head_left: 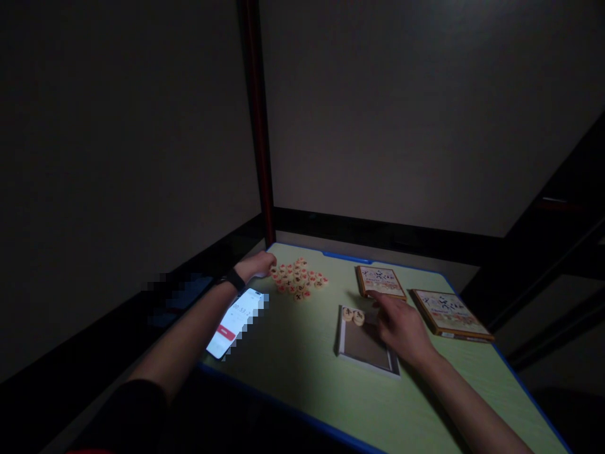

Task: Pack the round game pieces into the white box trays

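My left hand [259, 263], with a dark band at the wrist, is at the left edge of a heap of round Chinese chess pieces [297, 279] marked in red and black. Its fingers are curled together against a Chinese chess piece at the heap's edge; the fingertips are partly hidden. Over the right side of a shallow open box [363, 349] hovers my right hand [401, 325], index finger stretched out and the other fingers bent, with nothing visible in it. Two Chinese chess pieces [353, 316] lie side by side in the box's far left corner.
A lit phone [235, 321] showing a timer lies at the table's left edge, beside my left forearm. Beyond my right hand are a printed box lid [382, 281] and a larger printed box [451, 314]. The pale green table [293, 359] has a blue rim, and walls stand close behind it.
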The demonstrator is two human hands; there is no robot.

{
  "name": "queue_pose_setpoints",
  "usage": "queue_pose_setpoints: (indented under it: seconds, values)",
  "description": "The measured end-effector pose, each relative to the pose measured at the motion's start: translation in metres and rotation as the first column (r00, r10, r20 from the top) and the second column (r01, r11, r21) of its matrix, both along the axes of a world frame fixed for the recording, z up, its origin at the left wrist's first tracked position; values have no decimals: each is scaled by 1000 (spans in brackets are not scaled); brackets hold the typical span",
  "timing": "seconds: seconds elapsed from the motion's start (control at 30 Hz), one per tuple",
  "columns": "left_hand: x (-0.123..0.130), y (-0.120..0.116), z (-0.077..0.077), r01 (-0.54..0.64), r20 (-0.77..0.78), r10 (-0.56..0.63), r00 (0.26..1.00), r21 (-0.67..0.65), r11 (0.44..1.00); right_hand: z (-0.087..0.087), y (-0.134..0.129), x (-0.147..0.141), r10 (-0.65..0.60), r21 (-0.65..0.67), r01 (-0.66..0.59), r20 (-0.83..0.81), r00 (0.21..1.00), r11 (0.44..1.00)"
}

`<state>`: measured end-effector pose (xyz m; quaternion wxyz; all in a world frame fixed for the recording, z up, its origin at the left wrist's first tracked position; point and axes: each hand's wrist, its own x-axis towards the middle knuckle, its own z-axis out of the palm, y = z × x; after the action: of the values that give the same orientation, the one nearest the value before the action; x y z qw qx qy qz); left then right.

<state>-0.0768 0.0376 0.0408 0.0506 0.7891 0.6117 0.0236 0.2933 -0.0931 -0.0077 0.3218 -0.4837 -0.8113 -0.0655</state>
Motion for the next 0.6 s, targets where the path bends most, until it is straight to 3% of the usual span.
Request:
queue_pose_setpoints:
  seconds: [0.13,0.27,0.33,0.6]
  values:
    - [16,-5,12,32,-31,-31,999,30,999,3,-1,-2,9,59,-11,30,1000,998]
    - [48,-19,17,319,-71,-319,945,-3,948,3,0,-3,20,90,-25,51,998,996]
    - [63,-28,17,385,-114,-385,916,-24,923,2,1,-3,34,110,-40,53,998,993]
    - [87,-41,17,379,-241,-382,892,-60,924,1,2,0,49,106,-57,80,996,993]
